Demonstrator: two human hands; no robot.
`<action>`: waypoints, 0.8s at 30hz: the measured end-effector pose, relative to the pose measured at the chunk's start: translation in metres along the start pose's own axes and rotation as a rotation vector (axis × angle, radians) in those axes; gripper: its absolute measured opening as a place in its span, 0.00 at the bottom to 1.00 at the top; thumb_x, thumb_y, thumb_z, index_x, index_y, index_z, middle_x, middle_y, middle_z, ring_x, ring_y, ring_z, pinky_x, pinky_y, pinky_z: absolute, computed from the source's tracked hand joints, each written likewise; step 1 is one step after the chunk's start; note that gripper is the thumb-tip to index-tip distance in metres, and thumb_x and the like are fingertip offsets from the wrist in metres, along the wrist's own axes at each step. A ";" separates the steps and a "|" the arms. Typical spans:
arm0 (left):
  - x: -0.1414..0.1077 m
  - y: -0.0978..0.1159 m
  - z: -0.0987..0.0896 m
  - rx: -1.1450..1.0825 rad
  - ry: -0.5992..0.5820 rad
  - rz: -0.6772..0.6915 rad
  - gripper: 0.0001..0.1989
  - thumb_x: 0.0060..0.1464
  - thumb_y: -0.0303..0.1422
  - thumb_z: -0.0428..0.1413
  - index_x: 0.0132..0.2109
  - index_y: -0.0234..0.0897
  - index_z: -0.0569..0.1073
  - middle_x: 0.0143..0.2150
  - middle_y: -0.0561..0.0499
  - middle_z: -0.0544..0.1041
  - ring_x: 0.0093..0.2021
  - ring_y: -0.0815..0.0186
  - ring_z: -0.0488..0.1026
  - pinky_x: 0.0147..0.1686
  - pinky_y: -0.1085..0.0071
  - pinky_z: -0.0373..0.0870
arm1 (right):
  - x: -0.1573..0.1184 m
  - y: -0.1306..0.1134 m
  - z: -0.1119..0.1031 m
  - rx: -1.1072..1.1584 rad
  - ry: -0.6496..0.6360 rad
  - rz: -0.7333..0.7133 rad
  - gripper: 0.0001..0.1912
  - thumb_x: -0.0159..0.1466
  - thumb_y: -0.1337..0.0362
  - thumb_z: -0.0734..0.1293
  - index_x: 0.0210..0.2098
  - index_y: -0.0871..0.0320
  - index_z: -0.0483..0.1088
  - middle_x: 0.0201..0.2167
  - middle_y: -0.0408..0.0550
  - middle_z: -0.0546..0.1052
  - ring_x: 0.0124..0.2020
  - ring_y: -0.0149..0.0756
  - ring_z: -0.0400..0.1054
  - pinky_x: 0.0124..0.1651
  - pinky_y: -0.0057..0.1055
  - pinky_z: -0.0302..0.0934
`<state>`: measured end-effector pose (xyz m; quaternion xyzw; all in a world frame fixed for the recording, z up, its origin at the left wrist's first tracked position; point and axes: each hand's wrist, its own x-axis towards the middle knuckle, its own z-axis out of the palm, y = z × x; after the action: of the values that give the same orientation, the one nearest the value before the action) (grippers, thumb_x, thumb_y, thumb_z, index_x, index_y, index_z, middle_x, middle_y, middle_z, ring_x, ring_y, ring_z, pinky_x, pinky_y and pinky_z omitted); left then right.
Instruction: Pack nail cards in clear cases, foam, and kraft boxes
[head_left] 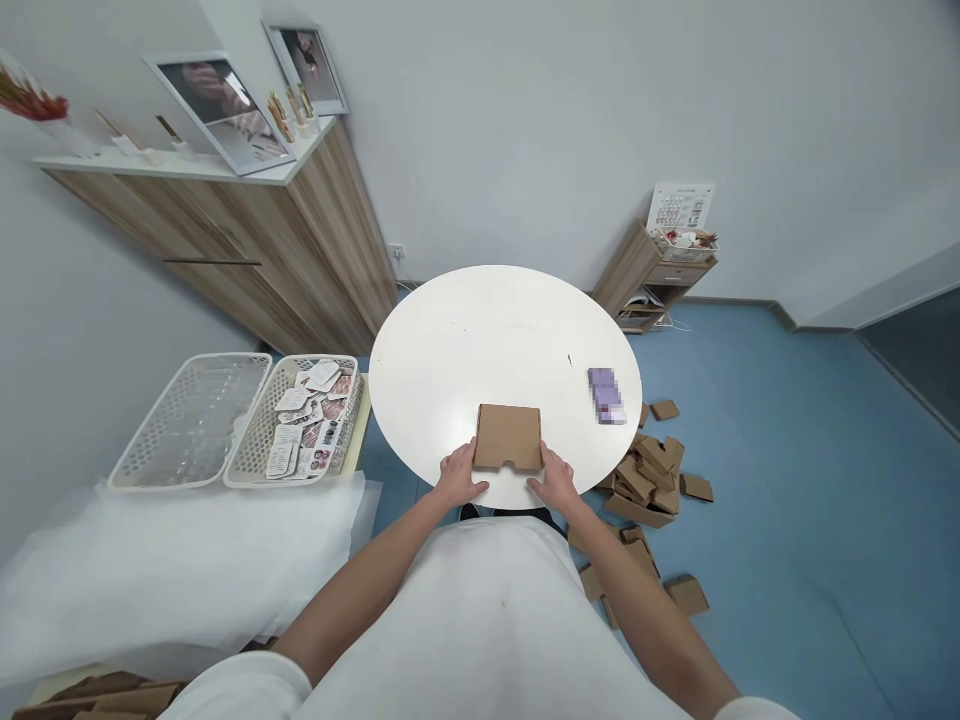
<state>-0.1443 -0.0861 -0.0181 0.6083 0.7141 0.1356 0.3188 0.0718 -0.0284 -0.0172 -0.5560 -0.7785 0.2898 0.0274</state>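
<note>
A flat brown cardboard box (508, 437), its lid closed, lies near the front edge of the round white table (480, 330). My left hand (459, 474) grips its left side near the front corner, with the thumb pointing inward. On the opposite side, my right hand (556, 480) holds the right front corner in the same way. Both thumbs lie just in front of the box. To the right on the tabletop is a purple item (605, 394), blurred by pixelation.
White plastic baskets (232, 470) stand at the left, one with many small packets. A carton heaped with small cardboard boxes (649, 475) sits on the floor at right, others scattered around it. A wooden cabinet (330, 230) and a small shelf unit (634, 265) stand behind.
</note>
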 end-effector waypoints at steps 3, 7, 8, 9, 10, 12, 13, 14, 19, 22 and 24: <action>0.001 -0.002 -0.010 -0.044 0.063 0.054 0.36 0.45 0.37 0.53 0.60 0.42 0.47 0.50 0.46 0.65 0.51 0.58 0.61 0.48 0.63 0.57 | 0.000 -0.003 -0.008 0.093 0.021 -0.048 0.31 0.59 0.58 0.57 0.60 0.52 0.43 0.47 0.50 0.65 0.50 0.40 0.59 0.50 0.38 0.52; 0.009 0.002 -0.030 -0.100 0.168 0.074 0.27 0.52 0.36 0.47 0.59 0.41 0.52 0.42 0.47 0.67 0.43 0.61 0.66 0.42 0.67 0.62 | 0.008 -0.014 -0.031 0.201 0.048 -0.062 0.25 0.63 0.54 0.49 0.59 0.54 0.49 0.42 0.51 0.67 0.45 0.38 0.62 0.46 0.34 0.56; 0.012 0.003 -0.034 -0.109 0.181 0.070 0.25 0.53 0.36 0.45 0.58 0.40 0.53 0.41 0.46 0.67 0.42 0.62 0.67 0.40 0.68 0.62 | 0.012 -0.018 -0.038 0.215 0.056 -0.057 0.25 0.63 0.54 0.48 0.58 0.55 0.51 0.41 0.51 0.68 0.44 0.38 0.63 0.46 0.34 0.56; 0.015 0.005 -0.038 -0.113 0.184 0.068 0.24 0.54 0.36 0.45 0.58 0.38 0.55 0.39 0.46 0.67 0.40 0.62 0.67 0.38 0.68 0.63 | 0.015 -0.022 -0.044 0.228 0.063 -0.051 0.25 0.63 0.53 0.48 0.57 0.55 0.53 0.41 0.51 0.68 0.44 0.38 0.63 0.46 0.33 0.56; 0.018 0.006 -0.042 -0.115 0.181 0.072 0.23 0.54 0.35 0.44 0.57 0.37 0.57 0.38 0.46 0.67 0.38 0.63 0.67 0.37 0.69 0.63 | 0.019 -0.025 -0.050 0.240 0.065 -0.048 0.25 0.63 0.53 0.49 0.57 0.55 0.54 0.41 0.51 0.68 0.44 0.38 0.63 0.46 0.33 0.56; 0.023 0.006 -0.047 -0.115 0.173 0.087 0.20 0.53 0.35 0.45 0.53 0.37 0.61 0.36 0.47 0.67 0.36 0.63 0.67 0.35 0.69 0.63 | 0.026 -0.030 -0.060 0.261 0.056 -0.052 0.25 0.62 0.52 0.51 0.56 0.55 0.56 0.43 0.51 0.68 0.45 0.37 0.62 0.48 0.33 0.56; 0.025 0.006 -0.049 -0.117 0.171 0.091 0.18 0.53 0.34 0.45 0.51 0.38 0.63 0.35 0.48 0.67 0.35 0.63 0.67 0.34 0.69 0.63 | 0.030 -0.031 -0.063 0.269 0.046 -0.060 0.25 0.62 0.52 0.52 0.55 0.56 0.57 0.44 0.51 0.68 0.46 0.37 0.62 0.48 0.33 0.55; 0.028 0.005 -0.050 -0.124 0.168 0.091 0.16 0.53 0.34 0.46 0.49 0.38 0.65 0.34 0.48 0.68 0.35 0.64 0.67 0.34 0.69 0.63 | 0.033 -0.032 -0.066 0.274 0.038 -0.070 0.25 0.62 0.52 0.52 0.55 0.56 0.57 0.46 0.51 0.68 0.47 0.37 0.61 0.49 0.33 0.55; 0.041 0.000 -0.052 -0.260 0.183 0.009 0.17 0.51 0.34 0.48 0.49 0.36 0.65 0.36 0.49 0.70 0.35 0.66 0.68 0.36 0.70 0.65 | 0.047 -0.031 -0.065 0.336 0.045 -0.025 0.23 0.61 0.51 0.51 0.47 0.55 0.66 0.44 0.48 0.71 0.45 0.38 0.64 0.46 0.33 0.57; 0.050 -0.001 -0.054 -0.320 0.210 -0.013 0.17 0.51 0.34 0.49 0.49 0.36 0.65 0.38 0.49 0.70 0.35 0.67 0.69 0.37 0.71 0.66 | 0.054 -0.033 -0.062 0.404 0.042 0.039 0.25 0.61 0.49 0.48 0.39 0.55 0.69 0.36 0.46 0.73 0.35 0.36 0.67 0.38 0.31 0.59; 0.054 -0.001 -0.056 -0.307 0.226 -0.011 0.15 0.50 0.34 0.50 0.46 0.37 0.67 0.40 0.48 0.69 0.33 0.69 0.69 0.37 0.71 0.66 | 0.059 -0.035 -0.064 0.362 0.064 0.046 0.25 0.60 0.49 0.48 0.33 0.55 0.70 0.30 0.45 0.73 0.31 0.36 0.66 0.35 0.30 0.58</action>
<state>-0.1825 -0.0242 0.0081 0.5293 0.7197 0.3087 0.3264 0.0426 0.0429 0.0362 -0.5685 -0.6996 0.4077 0.1452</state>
